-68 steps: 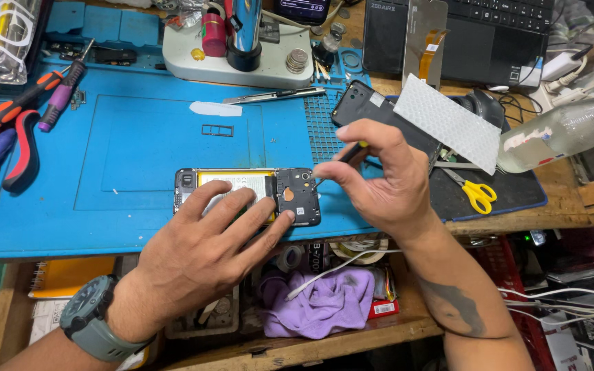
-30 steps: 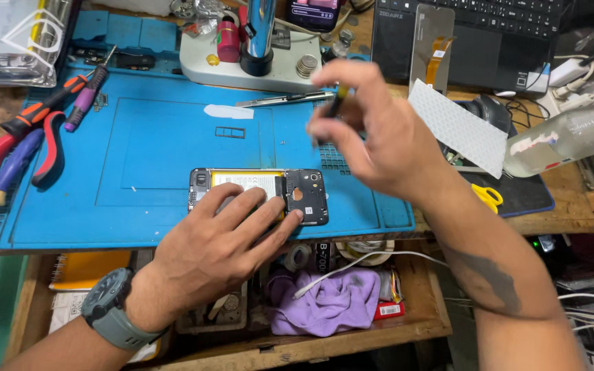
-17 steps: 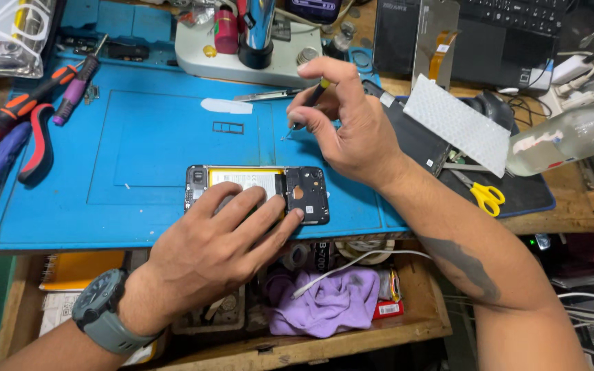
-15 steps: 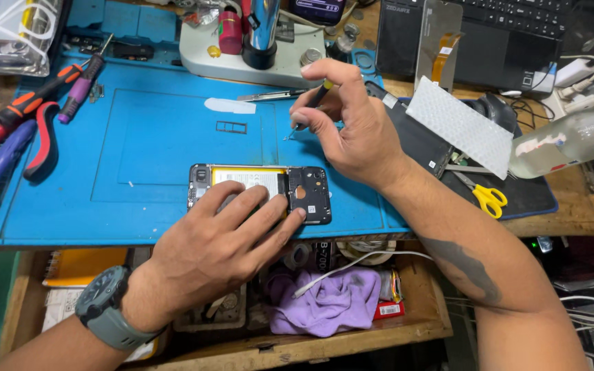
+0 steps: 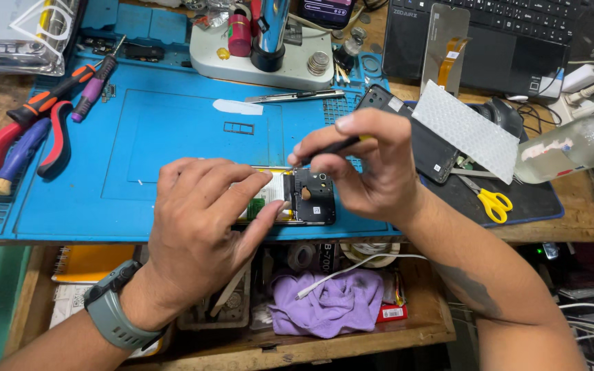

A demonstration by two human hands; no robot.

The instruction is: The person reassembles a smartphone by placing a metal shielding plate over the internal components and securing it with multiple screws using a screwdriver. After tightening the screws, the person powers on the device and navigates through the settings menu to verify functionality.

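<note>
An opened phone (image 5: 302, 199) with its back off lies near the front edge of the blue work mat (image 5: 173, 137). My left hand (image 5: 204, 213) lies flat over its left half and pins it down, fingers spread over the battery. My right hand (image 5: 366, 165) pinches a thin black screwdriver (image 5: 324, 148) between thumb and fingers, with the tip held just above the phone's top edge.
Pliers and screwdrivers (image 5: 36, 130) lie at the mat's left. A microscope base (image 5: 262, 58) stands at the back, with tweezers (image 5: 293, 97) in front. A second phone (image 5: 414, 137), a white mesh pad (image 5: 472, 130), yellow scissors (image 5: 489, 203) and a laptop (image 5: 510, 34) sit right. A purple cloth (image 5: 331, 306) fills the open drawer below.
My right hand lifted away to the back of the mat, then came back down with the screwdriver to the phone's top edge. My left hand stayed on the phone.
</note>
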